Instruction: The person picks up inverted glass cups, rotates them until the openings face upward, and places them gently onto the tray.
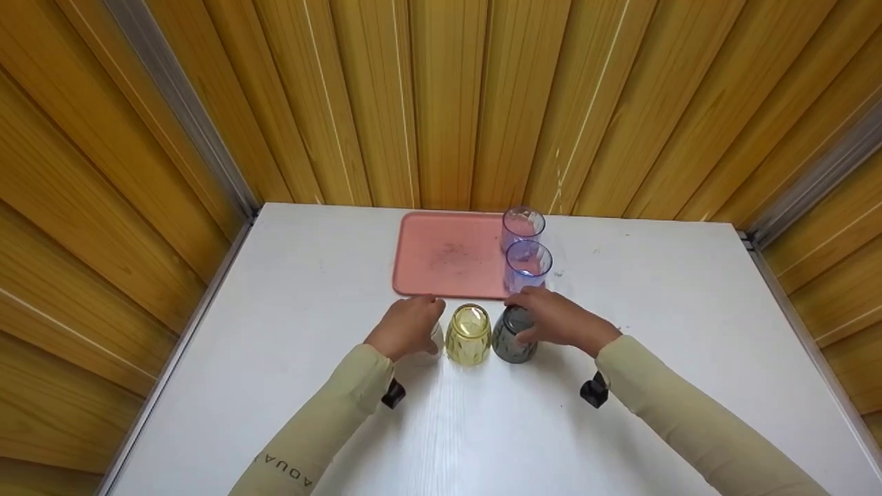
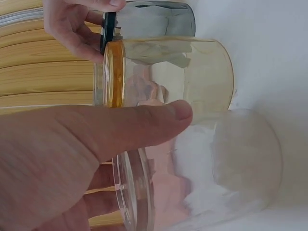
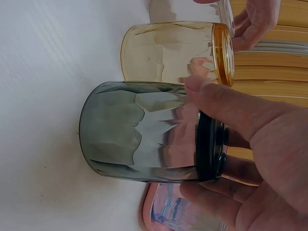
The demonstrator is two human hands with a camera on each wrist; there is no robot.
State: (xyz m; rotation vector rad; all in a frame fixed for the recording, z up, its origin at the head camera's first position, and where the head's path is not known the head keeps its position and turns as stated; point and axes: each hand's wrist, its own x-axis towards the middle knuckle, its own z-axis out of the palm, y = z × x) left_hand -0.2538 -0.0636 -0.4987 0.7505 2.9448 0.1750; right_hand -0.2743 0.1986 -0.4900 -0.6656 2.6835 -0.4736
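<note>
- My left hand clasps one colourless see-through tumbler
- My right hand clasps one grey faceted tumbler
- Between, one yellow faceted tumbler
- Behind, two blue see-through tumblers on one pink rectangular tray

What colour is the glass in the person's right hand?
The glass is a smoky, see-through grey; the right wrist view shows it best.

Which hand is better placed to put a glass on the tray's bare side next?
Probably the left hand: it grips the clear glass, just in front of the bare left part of the pink tray. The right hand grips the grey glass, with the nearer blue glass close behind it.
</note>
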